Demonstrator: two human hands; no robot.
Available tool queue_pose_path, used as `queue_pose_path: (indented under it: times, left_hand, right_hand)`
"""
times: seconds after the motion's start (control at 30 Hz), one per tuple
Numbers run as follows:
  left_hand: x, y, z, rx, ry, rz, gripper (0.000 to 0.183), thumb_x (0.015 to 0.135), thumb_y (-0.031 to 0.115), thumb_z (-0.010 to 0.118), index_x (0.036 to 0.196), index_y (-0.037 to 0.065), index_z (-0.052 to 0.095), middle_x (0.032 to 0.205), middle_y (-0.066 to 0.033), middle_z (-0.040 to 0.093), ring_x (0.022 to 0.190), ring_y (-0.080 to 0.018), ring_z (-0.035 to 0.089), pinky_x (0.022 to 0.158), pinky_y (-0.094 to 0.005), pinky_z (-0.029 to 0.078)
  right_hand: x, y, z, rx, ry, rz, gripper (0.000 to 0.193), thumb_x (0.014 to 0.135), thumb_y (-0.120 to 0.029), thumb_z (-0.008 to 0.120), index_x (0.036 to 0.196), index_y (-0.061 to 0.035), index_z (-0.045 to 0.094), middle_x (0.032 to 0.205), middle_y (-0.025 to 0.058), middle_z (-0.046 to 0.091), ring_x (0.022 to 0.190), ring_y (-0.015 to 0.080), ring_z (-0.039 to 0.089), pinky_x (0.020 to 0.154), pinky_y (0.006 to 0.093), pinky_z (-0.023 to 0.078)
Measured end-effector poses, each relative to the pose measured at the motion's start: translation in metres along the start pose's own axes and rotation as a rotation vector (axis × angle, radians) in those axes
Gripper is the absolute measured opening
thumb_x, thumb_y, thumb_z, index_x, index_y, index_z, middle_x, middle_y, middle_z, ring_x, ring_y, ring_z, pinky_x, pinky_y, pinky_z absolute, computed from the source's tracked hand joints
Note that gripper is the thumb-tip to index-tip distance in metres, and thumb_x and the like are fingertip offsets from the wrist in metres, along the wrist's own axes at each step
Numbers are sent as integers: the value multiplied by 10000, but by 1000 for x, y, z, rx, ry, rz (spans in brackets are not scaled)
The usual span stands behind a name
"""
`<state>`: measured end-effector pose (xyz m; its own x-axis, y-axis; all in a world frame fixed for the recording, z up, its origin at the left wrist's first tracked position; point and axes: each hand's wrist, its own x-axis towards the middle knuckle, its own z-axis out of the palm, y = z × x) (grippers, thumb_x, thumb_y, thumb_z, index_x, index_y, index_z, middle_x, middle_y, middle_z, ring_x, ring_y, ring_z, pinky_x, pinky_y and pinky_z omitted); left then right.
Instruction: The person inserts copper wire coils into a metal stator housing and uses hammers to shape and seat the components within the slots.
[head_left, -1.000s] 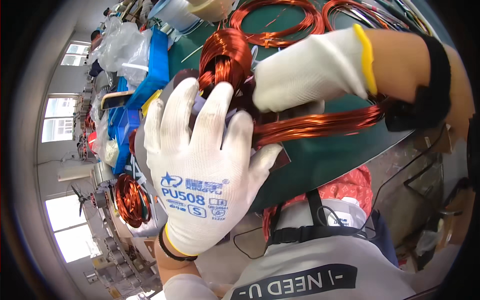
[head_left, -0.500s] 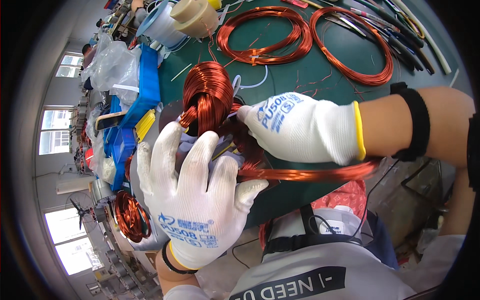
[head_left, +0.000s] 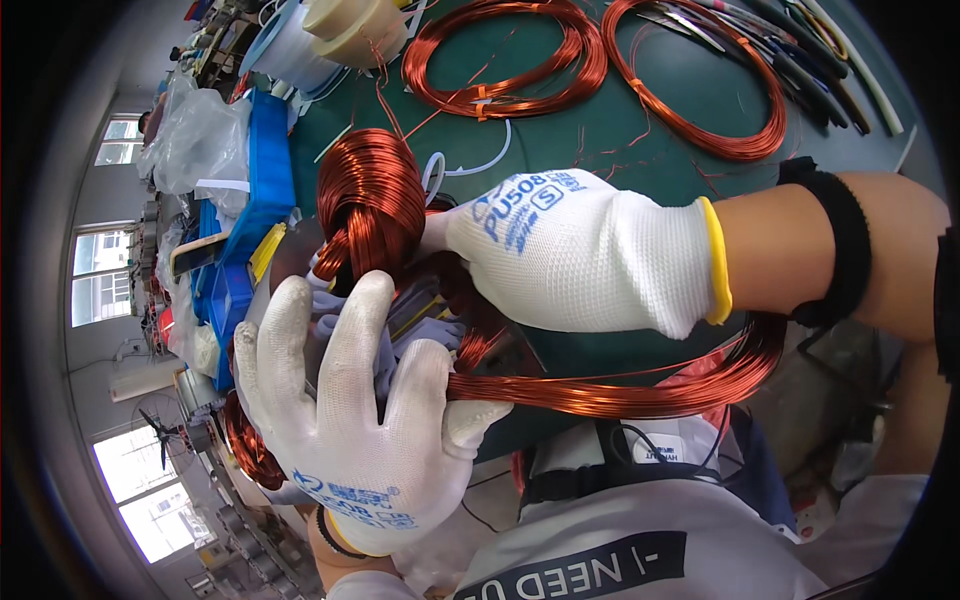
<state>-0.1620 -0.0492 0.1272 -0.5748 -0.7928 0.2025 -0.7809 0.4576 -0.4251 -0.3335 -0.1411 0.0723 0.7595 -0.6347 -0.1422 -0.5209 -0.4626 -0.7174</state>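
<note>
A thick looped bundle of copper wire [head_left: 370, 190] stands up from a round part, with its strands gathered at the base. My right hand [head_left: 580, 255], in a white glove with a yellow cuff, is closed at the bundle's right side, its fingertips partly hidden against the wire. My left hand [head_left: 355, 430], gloved alike, lies with fingers spread over the near side of the part. Grey-lilac folded material [head_left: 425, 335] shows between the hands. A second copper wire bundle [head_left: 600, 395] runs right from between my left thumb and forefinger, then curves up behind my right wrist.
Two copper wire coils [head_left: 505, 100] [head_left: 755, 140] lie at the back of the green table [head_left: 560, 150]. Pliers and other hand tools [head_left: 800, 80] are heaped at the far right. Blue bins [head_left: 265, 170] with a plastic bag [head_left: 200, 140] and a phone [head_left: 197, 252] stand at left. White spools [head_left: 285, 50] are behind.
The looped bundle, both hands and the table things have shifted left in view. The lower bundle hangs in a wider curve, lower than before. My left fingers remain spread.
</note>
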Motion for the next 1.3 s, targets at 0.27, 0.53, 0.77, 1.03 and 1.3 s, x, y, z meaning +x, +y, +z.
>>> queue_pose_path:
  times: [0.27,0.53,0.77,1.03,1.3]
  left_hand:
    - [-1,2,-2,-10,-49,-3,628,945,664,304,813,155,647,1215,-100,611,1246,-443,436,1029,-583,341]
    - [0,1,-4,-16,-71,-21,638,945,672,283,793,167,642,1210,-88,615,1252,-437,429,1027,-577,348]
    - [2,5,-1,-33,-49,-33,638,970,645,269,815,167,662,1169,-88,641,1247,-434,435,1026,-575,363]
    - [1,2,-3,-39,-49,-14,627,954,658,310,811,165,670,1142,-92,641,1248,-439,438,1009,-557,395]
    - [-2,0,3,0,-5,10,593,899,692,400,808,159,643,1178,-94,635,1293,-427,421,1022,-524,399]
  right_hand:
    - [-1,4,-4,-80,-118,-49,307,902,-216,581,1174,-77,608,991,138,684,932,323,676,783,406,550]
    - [-7,8,-8,-157,-192,-157,471,896,-143,526,1357,-60,480,918,179,684,830,339,686,704,415,554]
    - [-8,9,-11,-142,-254,-159,488,886,-171,549,1352,-41,481,973,182,682,859,327,685,725,415,552]
    - [16,16,-18,-311,-38,-276,215,878,-168,595,1064,-77,652,975,119,667,892,321,675,761,380,559]
    - [21,34,3,-325,263,-447,169,865,-138,610,1019,-85,654,935,131,668,844,318,682,700,385,561]
